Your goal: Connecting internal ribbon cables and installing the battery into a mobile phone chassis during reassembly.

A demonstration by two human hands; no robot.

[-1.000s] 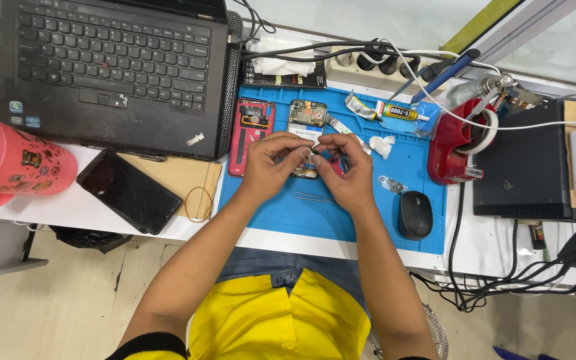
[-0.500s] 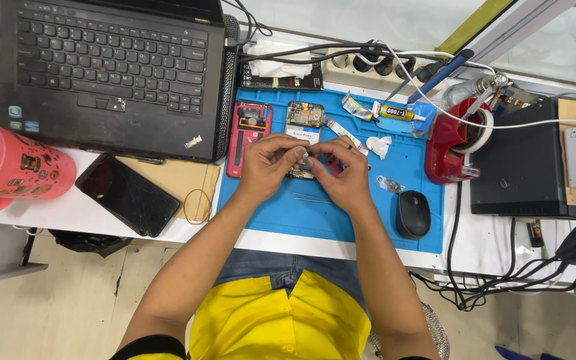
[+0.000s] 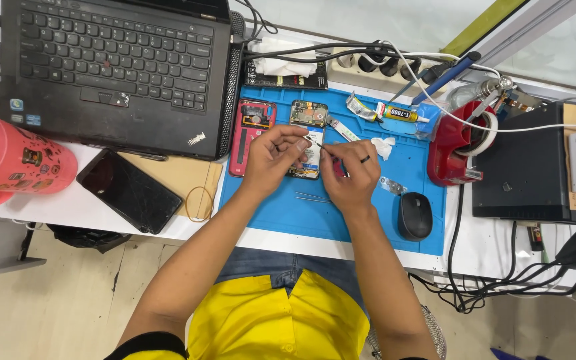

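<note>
Compared with the frame one second earlier, the two hands have drawn slightly apart over the opened phone [image 3: 307, 140], which is now more exposed; the surrounding items have not moved. The left hand [image 3: 271, 157] is curled, its fingertips resting on the phone's left edge and steadying it on the blue work mat [image 3: 288, 207]. The right hand [image 3: 351, 175] is closed in a pinch on a thin dark tool [image 3: 317, 145], apparently tweezers or a fine probe, whose tip meets the phone's exposed interior. The phone lies flat near the mat's upper middle, just right of the red back cover [image 3: 251, 133] and left of the glue tube [image 3: 401, 113]. A second pair of tweezers [image 3: 313, 197] lies on the mat below the hands. For clean work, the steadying hand should hold the frame still, the tool should stay at a shallow angle, and force should remain light, since the parts inside look fragile.
</note>
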